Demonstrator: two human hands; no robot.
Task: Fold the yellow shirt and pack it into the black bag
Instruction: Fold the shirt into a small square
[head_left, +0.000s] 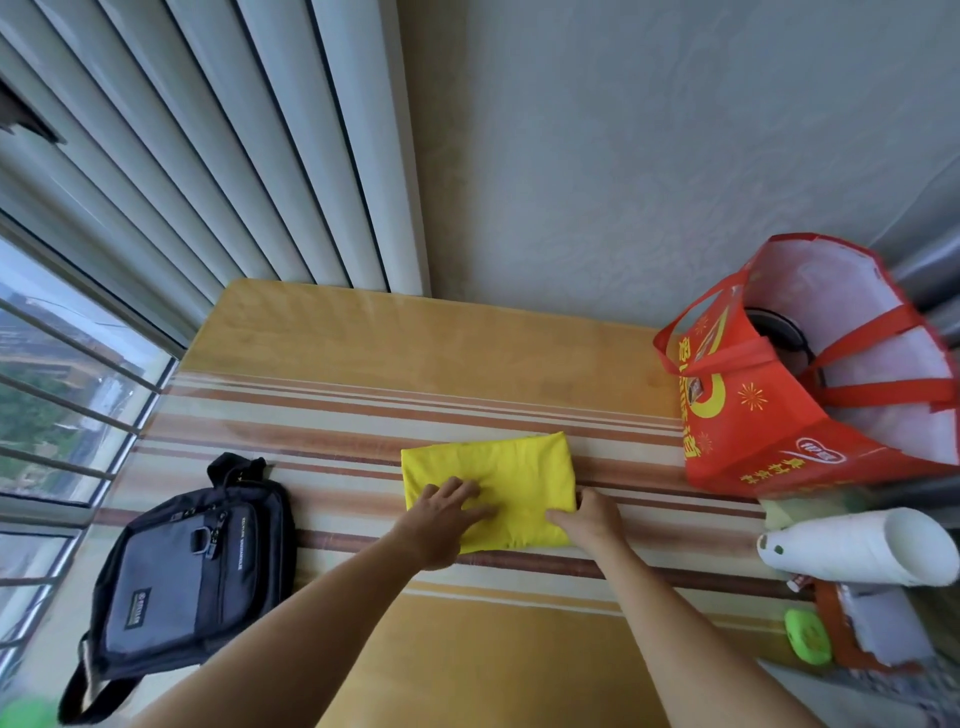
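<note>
The yellow shirt (511, 470) lies folded into a small rectangle in the middle of the striped table (363, 415). My left hand (444, 514) rests flat on its near left part, fingers spread and pressing down. My right hand (589, 517) grips the shirt's near right corner, thumb on top and fingers around the edge. The black bag (192, 577) lies flat on the table to the left of the shirt, zips shut as far as I can see, its strap trailing toward the near left.
A red tote bag (789, 395) stands open at the table's right edge. Below it lie a white roll (857, 551) and a small green object (808, 636). A window with bars (57, 415) runs along the left; a wall stands behind the table.
</note>
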